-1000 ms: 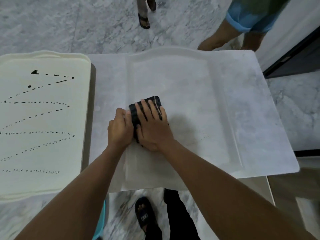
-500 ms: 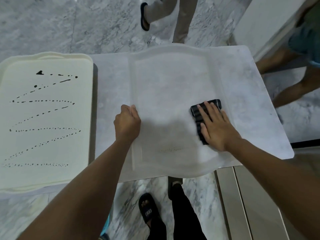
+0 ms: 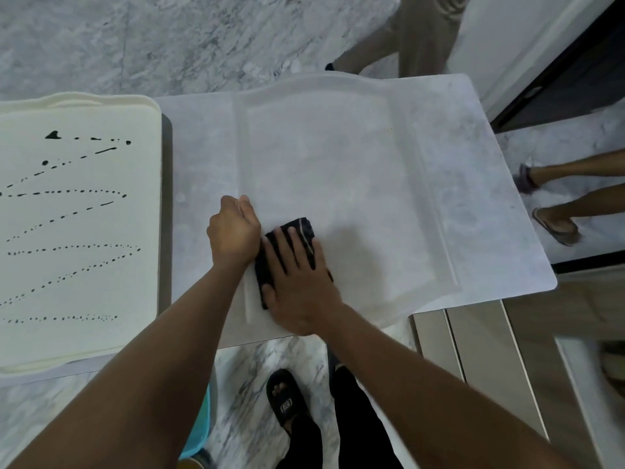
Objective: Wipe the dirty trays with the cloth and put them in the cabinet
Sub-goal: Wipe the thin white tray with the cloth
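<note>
A translucent white tray (image 3: 355, 170) lies on the marble table top in the middle of the view. My right hand (image 3: 301, 282) presses a folded dark striped cloth (image 3: 301, 231) flat onto the tray's near left part, fingers straight. My left hand (image 3: 233, 231) grips the tray's left rim, fingers curled over it, right beside the cloth. A cream tray (image 3: 77, 225) marked with rows of dark spots lies to the left.
The marble table top (image 3: 490, 198) ends at the right and near edges. Other people's legs and sandals stand beyond the far edge (image 3: 406, 38) and at the right (image 3: 554, 225). My own feet (image 3: 287, 401) show below, next to a wooden cabinet top (image 3: 507, 367).
My right hand has slid the cloth from the tray's right side back to the left, next to my left hand. The left hand keeps its hold on the rim.
</note>
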Demonstrator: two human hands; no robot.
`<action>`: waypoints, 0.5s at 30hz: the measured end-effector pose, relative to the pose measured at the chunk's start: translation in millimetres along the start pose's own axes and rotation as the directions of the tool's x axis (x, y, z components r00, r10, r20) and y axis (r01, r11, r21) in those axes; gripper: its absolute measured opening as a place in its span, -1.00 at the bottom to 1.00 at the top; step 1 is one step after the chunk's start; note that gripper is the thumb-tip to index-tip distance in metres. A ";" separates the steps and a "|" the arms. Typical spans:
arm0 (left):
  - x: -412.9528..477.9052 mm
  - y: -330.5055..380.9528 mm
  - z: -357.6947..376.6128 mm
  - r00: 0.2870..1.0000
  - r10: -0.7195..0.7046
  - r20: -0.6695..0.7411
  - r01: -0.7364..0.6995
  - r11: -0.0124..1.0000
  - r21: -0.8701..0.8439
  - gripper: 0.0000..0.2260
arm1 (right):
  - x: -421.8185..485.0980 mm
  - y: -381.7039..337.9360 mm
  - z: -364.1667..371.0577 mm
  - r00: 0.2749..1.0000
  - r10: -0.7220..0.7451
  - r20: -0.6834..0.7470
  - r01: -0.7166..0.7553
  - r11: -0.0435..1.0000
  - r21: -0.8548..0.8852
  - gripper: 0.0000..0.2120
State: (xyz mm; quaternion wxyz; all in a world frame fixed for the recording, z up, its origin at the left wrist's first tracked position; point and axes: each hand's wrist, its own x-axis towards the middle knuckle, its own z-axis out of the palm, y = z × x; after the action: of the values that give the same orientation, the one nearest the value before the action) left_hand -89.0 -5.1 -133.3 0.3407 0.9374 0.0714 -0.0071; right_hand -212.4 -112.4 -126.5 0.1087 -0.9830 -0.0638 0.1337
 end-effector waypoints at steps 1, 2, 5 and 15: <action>0.8 -0.9 0.0 1.000 -0.002 0.000 0.002 1.000 0.000 -0.64 | 1.0 -7.2 2.6 1.000 0.011 0.007 -0.011 1.000 0.023 -0.30; 1.3 -1.6 1.0 1.000 -0.002 0.002 0.002 1.000 0.000 -0.64 | 1.3 -8.5 3.3 1.000 0.018 0.015 -0.018 0.999 0.033 -0.30; 3.0 -2.8 1.6 1.000 0.012 0.018 -0.012 1.000 0.000 -0.65 | -0.1 -2.0 -0.3 1.000 -0.001 0.027 0.000 1.000 0.016 -0.31; -0.9 16.7 -10.2 0.990 -0.085 0.116 0.070 0.990 0.123 -0.60 | -72.3 82.4 -22.4 0.972 0.183 0.147 -0.176 0.983 -0.058 -0.35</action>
State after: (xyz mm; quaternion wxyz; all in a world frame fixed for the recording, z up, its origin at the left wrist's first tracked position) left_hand -87.9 -11.4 -114.7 0.2875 0.9504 0.0864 -0.0815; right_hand -267.5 -207.7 -106.4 0.0690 -0.9739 0.0141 0.2157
